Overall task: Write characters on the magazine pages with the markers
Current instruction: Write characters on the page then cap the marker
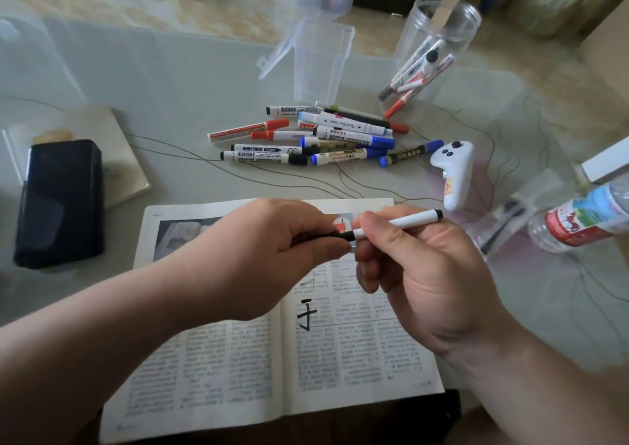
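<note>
White-barrelled marker [401, 222], light, stiff, likely slick plastic, sits above the open magazine [357, 359], right hand [425, 274] fingers wrapped round mid-barrel, the best hold, left hand [272, 257] fingers pinching its black cap [342, 236].

Your table [170, 80] carries the open magazine [238, 359] nearest you. Beyond it lie loose markers [306, 138], a jar [466, 36] and a white controller [454, 172].
</note>
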`<state>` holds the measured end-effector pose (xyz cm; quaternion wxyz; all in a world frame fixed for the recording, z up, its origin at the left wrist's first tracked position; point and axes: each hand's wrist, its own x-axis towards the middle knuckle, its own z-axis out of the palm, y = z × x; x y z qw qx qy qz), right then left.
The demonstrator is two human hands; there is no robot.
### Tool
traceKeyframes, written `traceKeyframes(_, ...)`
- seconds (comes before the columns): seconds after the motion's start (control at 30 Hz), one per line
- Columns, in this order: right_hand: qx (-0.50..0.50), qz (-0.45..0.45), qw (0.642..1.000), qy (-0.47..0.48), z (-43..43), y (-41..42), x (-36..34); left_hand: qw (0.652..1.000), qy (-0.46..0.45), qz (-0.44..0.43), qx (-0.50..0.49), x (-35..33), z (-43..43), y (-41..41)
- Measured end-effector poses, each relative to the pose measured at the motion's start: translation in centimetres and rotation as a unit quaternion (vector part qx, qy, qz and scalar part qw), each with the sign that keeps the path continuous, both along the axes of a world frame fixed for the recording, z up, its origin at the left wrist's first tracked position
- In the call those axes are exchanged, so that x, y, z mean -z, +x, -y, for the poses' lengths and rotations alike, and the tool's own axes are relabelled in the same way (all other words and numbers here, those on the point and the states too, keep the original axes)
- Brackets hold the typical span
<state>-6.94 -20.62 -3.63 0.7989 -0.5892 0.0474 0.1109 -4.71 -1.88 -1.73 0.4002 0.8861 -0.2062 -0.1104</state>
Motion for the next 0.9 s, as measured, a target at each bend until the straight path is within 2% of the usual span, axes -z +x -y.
traceKeyframes(0.07, 0.004, 0.006, 1.0, -0.002, 0.0, 0.2, 0.1, 0.997, 0.009, -0.073, -0.011, -0.1, -0.3, 0.1)
traceKeyframes(0.13, 0.057, 0.012, 0.998, 0.024, 1.0, 1.1, -0.1, 0.989, 0.017, -0.146, -0.019, -0.1, -1.4, 0.6)
traceKeyframes(0.23, 0.102, 0.049, 0.994, 0.006, 3.4, 2.7, -0.3, 0.977, 0.0, -0.2, -0.078, 0.6, -3.0, 1.2)
traceKeyframes(0.3, 0.064, 0.067, 0.992, -0.087, 4.1, 3.0, 0.9, 0.973, -0.017, -0.19, -0.127, 1.5, -3.2, 1.4)
traceKeyframes(0.37, 0.007, 0.083, 0.971, -0.224, 3.8, 2.9, 2.6, 0.975, -0.014, -0.167, -0.145, 2.4, -3.1, 1.4)
traceKeyframes(0.43, -0.046, 0.087, 0.947, -0.307, 3.2, 2.7, 3.5, 0.982, 0.026, -0.137, -0.13, 3.1, -3.0, 1.3)
traceKeyframes(0.53, -0.08, 0.073, 0.932, -0.347, 3.0, 2.6, 4.1, 0.991, 0.077, -0.085, -0.071, 3.8, -2.8, 1.0)
traceKeyframes(0.7, -0.069, 0.046, 0.921, -0.38, 2.3, 1.9, 5.4, 0.991, 0.119, -0.05, 0.029, 4.7, -2.3, 0.9)
traceKeyframes(0.8, -0.079, 0.065, 0.909, -0.404, 2.1, 1.8, 5.8, 0.983, 0.157, -0.053, 0.079, 5.2, -2.4, 0.6)
traceKeyframes(0.9, -0.071, 0.076, 0.906, -0.41, 2.1, 1.8, 6.1, 0.98, 0.166, -0.059, 0.089, 5.6, -2.7, 0.5)
